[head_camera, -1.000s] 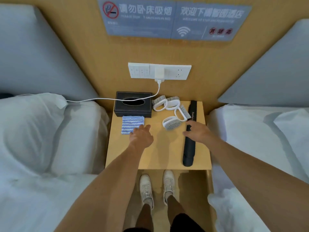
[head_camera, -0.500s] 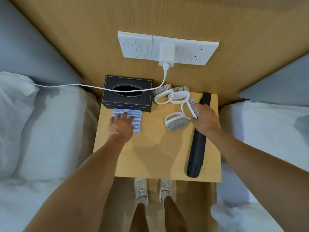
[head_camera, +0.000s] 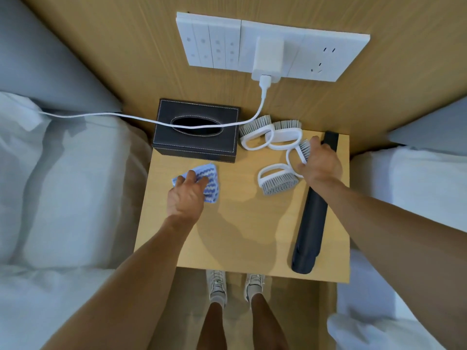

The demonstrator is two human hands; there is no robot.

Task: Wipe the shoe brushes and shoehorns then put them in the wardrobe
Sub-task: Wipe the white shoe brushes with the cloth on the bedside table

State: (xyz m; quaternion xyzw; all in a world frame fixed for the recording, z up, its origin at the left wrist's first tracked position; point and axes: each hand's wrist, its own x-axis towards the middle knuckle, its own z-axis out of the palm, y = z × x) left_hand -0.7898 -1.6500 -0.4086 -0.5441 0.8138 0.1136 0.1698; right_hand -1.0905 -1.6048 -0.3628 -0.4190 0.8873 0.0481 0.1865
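Here, nearest you, your left hand (head_camera: 188,198) pinches the soft blue-and-white striped cloth (head_camera: 203,183) on the wooden bedside table (head_camera: 240,236), while farther back your right hand (head_camera: 319,164) grips one white plastic loop-handled shoe brush (head_camera: 299,155), probably light and rigid, best held by its loop.

Your right hand (head_camera: 319,162) covers part of the shoehorn (head_camera: 312,218) and one brush (head_camera: 302,152); your left hand (head_camera: 187,198) hides the cloth's (head_camera: 208,179) near-left corner.
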